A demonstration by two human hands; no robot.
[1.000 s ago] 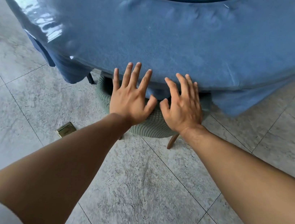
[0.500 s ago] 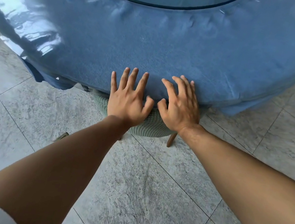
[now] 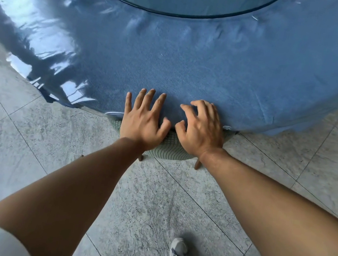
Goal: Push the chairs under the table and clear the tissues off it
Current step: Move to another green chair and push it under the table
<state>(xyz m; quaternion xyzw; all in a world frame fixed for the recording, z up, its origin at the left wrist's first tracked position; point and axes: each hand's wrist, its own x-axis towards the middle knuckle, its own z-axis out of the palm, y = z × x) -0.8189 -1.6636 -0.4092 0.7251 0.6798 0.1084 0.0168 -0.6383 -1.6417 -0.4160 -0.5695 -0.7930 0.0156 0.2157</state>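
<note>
Chair [image 3: 169,147] at 6 o'clock of the table [image 3: 194,66]: woven back probably rigid, light; left hand [image 3: 142,124] flat, right hand [image 3: 201,132] loosely curled, neither grip clenched; push the top rail.

The scene is lit by soft, bright daylight. Strong white glare is thrown across the glossy cover of the table [image 3: 193,70] toward its far left edge. Only faint shadows are cast on the floor [image 3: 31,141]. Straight lines are bowed at the frame's edges, and focus is kept sharp throughout
</note>
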